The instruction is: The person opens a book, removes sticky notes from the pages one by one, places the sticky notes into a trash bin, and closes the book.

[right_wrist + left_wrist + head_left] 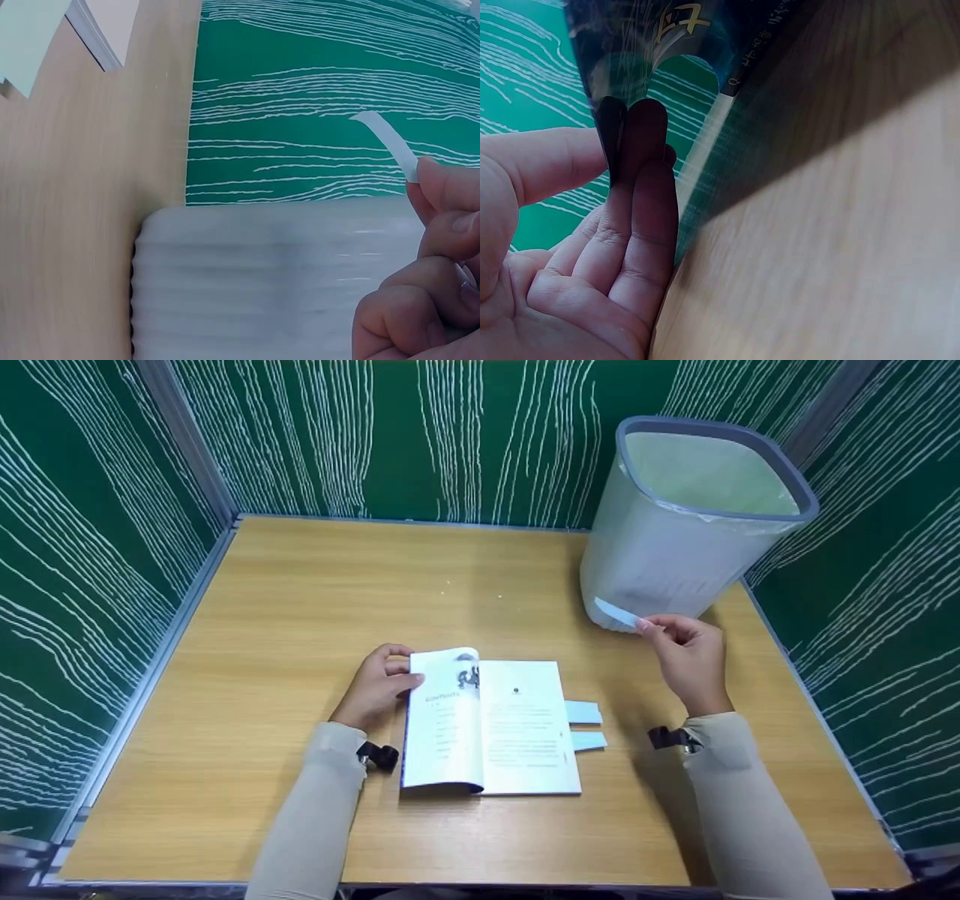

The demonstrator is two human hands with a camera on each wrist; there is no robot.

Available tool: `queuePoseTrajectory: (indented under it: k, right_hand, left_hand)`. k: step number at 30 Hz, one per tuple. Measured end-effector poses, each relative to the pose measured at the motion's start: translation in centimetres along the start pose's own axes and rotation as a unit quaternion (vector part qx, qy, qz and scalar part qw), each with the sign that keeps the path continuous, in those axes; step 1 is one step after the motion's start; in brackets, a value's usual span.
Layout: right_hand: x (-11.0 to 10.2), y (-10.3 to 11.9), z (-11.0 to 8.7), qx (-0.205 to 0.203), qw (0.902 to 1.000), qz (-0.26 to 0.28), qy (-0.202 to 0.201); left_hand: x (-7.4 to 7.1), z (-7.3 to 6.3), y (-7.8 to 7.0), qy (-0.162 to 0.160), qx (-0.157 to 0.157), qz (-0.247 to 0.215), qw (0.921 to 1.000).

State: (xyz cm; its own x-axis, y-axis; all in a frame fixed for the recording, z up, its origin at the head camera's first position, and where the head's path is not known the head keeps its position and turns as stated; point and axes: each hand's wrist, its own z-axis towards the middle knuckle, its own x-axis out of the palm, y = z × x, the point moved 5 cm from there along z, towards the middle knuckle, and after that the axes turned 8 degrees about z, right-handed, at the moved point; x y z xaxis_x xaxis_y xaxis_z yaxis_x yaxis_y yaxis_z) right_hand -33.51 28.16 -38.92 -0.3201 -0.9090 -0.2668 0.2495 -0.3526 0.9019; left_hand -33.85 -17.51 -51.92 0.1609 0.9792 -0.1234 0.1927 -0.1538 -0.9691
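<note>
An open book point(529, 735) lies on the table, its left side showing a contents page. My left hand point(379, 686) pinches the book's left edge, thumb on the page side; in the left wrist view the fingers point(649, 225) are behind the dark cover point(682, 22). My right hand point(690, 660) pinches a narrow pale blue paper strip point(616, 612) between thumb and forefinger, held in front of the bin's lower side. The right wrist view shows the strip point(390, 142) slightly curved, sticking out past the fingertips. Two pale blue paper tabs point(583, 712) stick out from the book's right edge.
A tall whitish waste bin point(652, 547) with a grey rim and a liner stands at the back right of the wooden table point(337, 585). Tiny white scraps point(500, 597) lie behind the book. Green panels point(405, 442) with white lines enclose the back and sides.
</note>
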Motion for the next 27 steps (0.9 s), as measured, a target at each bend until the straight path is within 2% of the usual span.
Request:
queuePoseTrajectory:
  k: [5,18,23,27]
  right_hand:
    - [-0.7,0.6,0.0,0.021,0.9996,-0.018,-0.004]
    - [-1.6,2.2,1.0,0.026,0.9992,-0.030,-0.004]
    - [-2.1,2.4,1.4,0.026,0.9993,-0.025,-0.007]
    - [-2.3,2.8,1.8,0.003,0.9998,-0.015,-0.012]
  left_hand:
    - [0.0,0.0,0.0,0.001,0.000,0.003,1.0000]
    - [0.0,0.0,0.0,-0.002,0.003,0.005,1.0000]
    - [-0.1,0.0,-0.1,-0.003,-0.001,0.010,0.9999]
    - [-0.2,0.0,-0.1,-0.004,-0.003,0.027,0.9996]
